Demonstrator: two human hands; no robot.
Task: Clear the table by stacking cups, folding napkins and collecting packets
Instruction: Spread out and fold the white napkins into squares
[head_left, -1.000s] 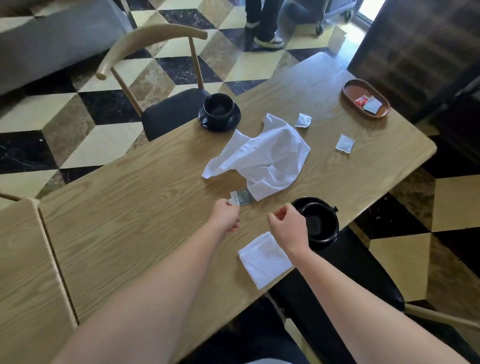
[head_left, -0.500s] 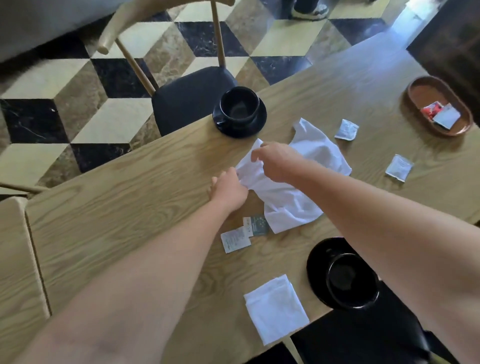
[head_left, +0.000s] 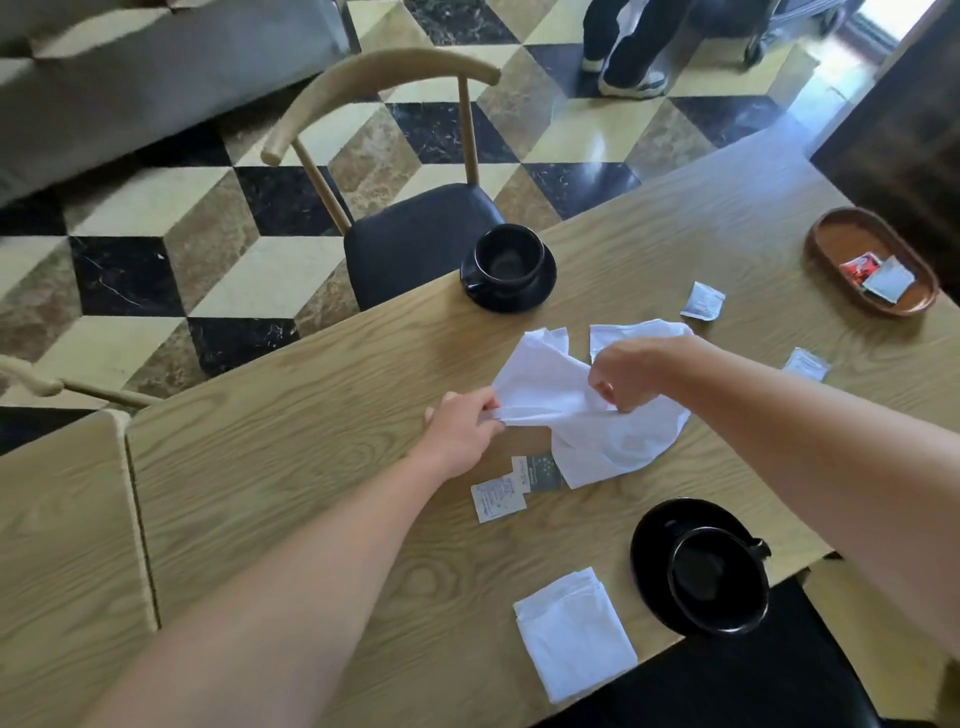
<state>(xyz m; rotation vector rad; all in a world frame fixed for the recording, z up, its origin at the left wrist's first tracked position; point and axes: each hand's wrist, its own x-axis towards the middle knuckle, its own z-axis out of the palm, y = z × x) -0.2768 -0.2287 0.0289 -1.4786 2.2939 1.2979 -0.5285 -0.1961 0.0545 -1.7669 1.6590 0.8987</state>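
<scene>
Both hands are working a crumpled white cloth napkin (head_left: 597, 415) near the middle of the light wood-grain table (head_left: 311, 415). The left hand (head_left: 462, 431) is pinching one edge of the napkin between curled fingers, and the right hand (head_left: 623, 382) is gripping the same edge a little farther along, so the cloth is stretching taut between them while the rest is lying loose on the table.

Just beside the napkin, toward the near edge, a white paper packet (head_left: 497, 499) and a grey-green packet (head_left: 540, 473) are lying touching each other. Two more white packets (head_left: 702, 300) (head_left: 806, 365) are sitting toward the right side, well apart. A brown oval wooden tray (head_left: 836, 244) at the far right corner is holding a red packet (head_left: 860, 270) and a white one (head_left: 889, 280).

A folded white napkin (head_left: 574, 634) is resting at the near edge, with a black cup on a black saucer (head_left: 711, 577) just beside it. Another black cup and saucer (head_left: 508, 267) is standing at the far edge.
</scene>
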